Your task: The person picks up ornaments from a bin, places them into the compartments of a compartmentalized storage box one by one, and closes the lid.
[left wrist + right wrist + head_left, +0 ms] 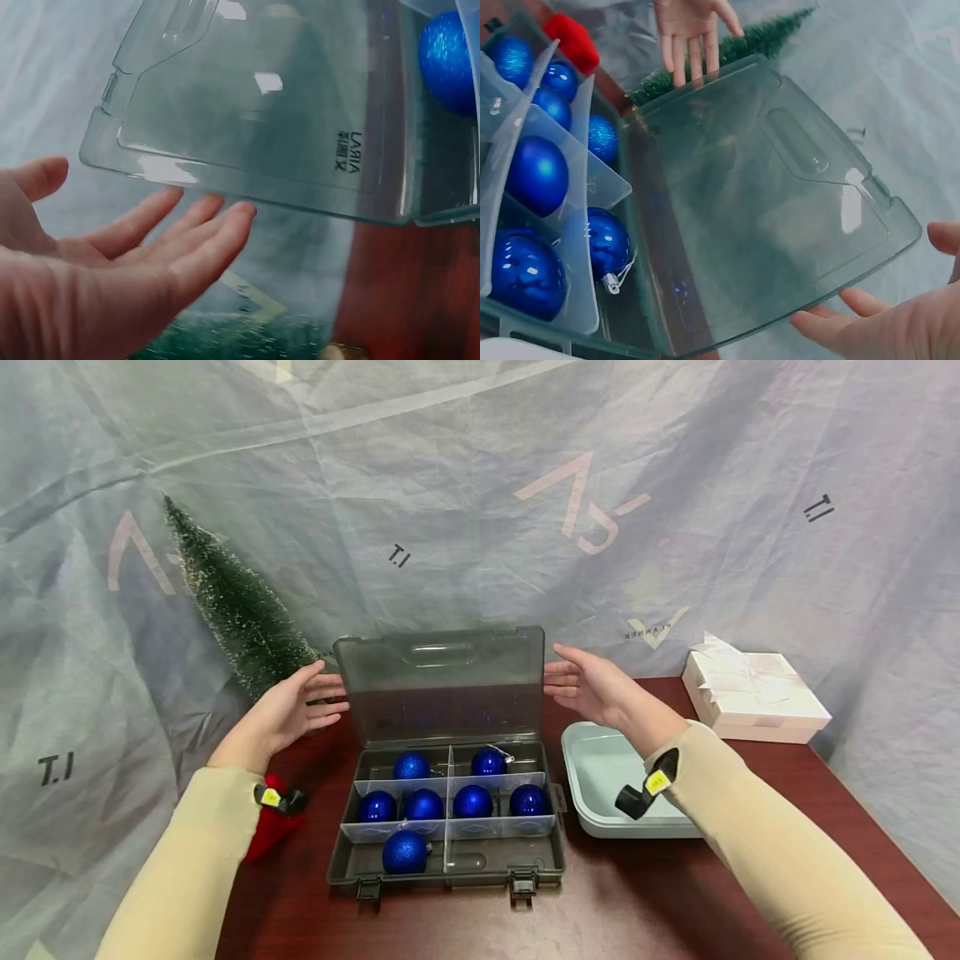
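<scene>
A grey see-through plastic case (504, 864) lies on the table with its lid (442, 693) raised upright at the back. White dividers (448, 806) split its base into compartments, where several blue ball ornaments (405, 852) lie, some shiny, some glittery. My left hand (288, 710) is at the lid's left side, fingers extended and fingertips right at the edge. On the opposite side, my right hand (592, 685) reaches its straight fingers to the lid's right edge. In the right wrist view, the fingertips (810, 324) overlap the lid's rim. Neither hand grips the lid.
Behind my left hand stands a small frosted fir tree (232, 602). Something red (270, 835) lies under the left forearm. A pale blue tub (592, 768) stands right of the case, partly hidden by my right arm. A white ribboned gift box (757, 693) sits back right, before a grey cloth (465, 527).
</scene>
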A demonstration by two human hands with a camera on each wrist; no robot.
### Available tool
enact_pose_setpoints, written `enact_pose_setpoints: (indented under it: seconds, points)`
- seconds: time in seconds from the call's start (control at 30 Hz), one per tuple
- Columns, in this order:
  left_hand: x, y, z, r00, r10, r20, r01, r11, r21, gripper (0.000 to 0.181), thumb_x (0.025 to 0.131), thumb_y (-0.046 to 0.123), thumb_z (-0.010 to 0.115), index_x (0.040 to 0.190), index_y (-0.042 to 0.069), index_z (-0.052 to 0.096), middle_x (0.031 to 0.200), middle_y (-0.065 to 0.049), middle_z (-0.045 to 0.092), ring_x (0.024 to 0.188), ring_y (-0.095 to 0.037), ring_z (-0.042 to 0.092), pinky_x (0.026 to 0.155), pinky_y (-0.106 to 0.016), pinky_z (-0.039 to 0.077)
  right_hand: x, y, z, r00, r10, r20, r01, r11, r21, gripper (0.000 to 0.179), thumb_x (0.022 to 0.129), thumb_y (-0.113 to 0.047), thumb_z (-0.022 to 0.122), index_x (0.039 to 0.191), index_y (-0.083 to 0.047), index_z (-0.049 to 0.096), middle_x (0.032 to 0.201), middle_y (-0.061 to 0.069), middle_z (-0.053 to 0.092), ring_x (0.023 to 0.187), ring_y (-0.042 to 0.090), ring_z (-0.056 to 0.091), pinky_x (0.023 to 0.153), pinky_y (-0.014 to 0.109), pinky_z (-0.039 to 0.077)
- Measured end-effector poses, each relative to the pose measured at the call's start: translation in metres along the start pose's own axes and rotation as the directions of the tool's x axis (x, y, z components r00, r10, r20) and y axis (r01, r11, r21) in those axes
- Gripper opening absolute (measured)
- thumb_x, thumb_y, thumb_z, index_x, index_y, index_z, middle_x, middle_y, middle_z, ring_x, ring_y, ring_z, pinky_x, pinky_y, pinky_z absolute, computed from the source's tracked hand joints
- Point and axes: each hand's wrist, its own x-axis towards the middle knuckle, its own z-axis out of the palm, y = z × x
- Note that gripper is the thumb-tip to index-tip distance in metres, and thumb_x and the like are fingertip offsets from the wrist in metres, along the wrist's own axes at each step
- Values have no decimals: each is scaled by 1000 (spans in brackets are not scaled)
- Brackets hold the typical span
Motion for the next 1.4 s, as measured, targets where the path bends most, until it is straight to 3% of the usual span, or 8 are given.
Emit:
enact_pose_setpoints:
  seconds: [0.17,0.37,0.6,0.77,1.0,1.1,1.23,1.4]
  points:
    - [-25,3,11,996,55,-67,-47,993,104,88,106,58,38,152,-16,26,151,-39,34,107,-11,67,94,-29,53,-25,0,4,998,1,60,7,990,-141,80,108,-45,42,156,13,17,161,32,22,148,44,25,120,47,22]
    - [-52,3,26,987,100,-125,-79,984,162,75,107,52,41,134,-18,41,136,-37,53,99,-6,68,89,-28,55,-47,4,10,996,18,84,3,970,-243,85,107,-48,43,154,17,15,158,36,23,147,45,28,119,48,25]
    - [-77,-12,34,987,114,-112,-102,989,110,65,109,35,46,148,-15,33,148,-32,41,103,-3,66,91,-26,54,-67,20,13,993,-30,111,61,957,-284,74,107,-31,49,157,11,14,156,37,26,145,46,32,119,51,24]
    - [-95,-31,31,982,189,-27,-190,980,-56,24,107,12,49,124,5,65,126,-2,62,105,-12,69,90,-28,55,-82,38,11,985,-64,163,99,970,-220,64,107,-19,49,154,16,21,161,31,22,148,44,24,119,50,21]
    - [-109,-58,17,953,217,211,-172,962,-213,41,112,12,31,134,15,65,131,1,66,122,-14,61,97,-28,50,-92,67,-6,969,-45,244,67,995,-81,62,109,-20,40,152,20,19,159,36,19,149,46,18,119,44,24]
    - [-112,-69,15,934,220,283,-112,929,-352,46,113,13,24,135,13,64,134,-5,65,126,-19,60,101,-31,48,-95,78,-11,957,-33,289,39,999,-14,63,110,-21,36,153,19,15,160,37,16,149,47,14,119,41,25]
    - [-115,-85,17,912,237,335,-23,843,-537,53,113,13,17,137,6,63,138,-14,61,130,-27,57,106,-37,45,-99,88,-11,942,-22,334,-10,996,93,66,111,-24,33,156,16,7,163,34,6,152,43,5,120,41,21]
    - [-119,-103,23,896,285,341,-10,780,-626,57,112,14,12,141,2,59,141,-16,58,133,-31,54,109,-40,41,-108,102,0,938,-34,346,1,995,96,69,112,-26,32,157,13,-3,166,27,-8,152,38,-9,122,46,5]
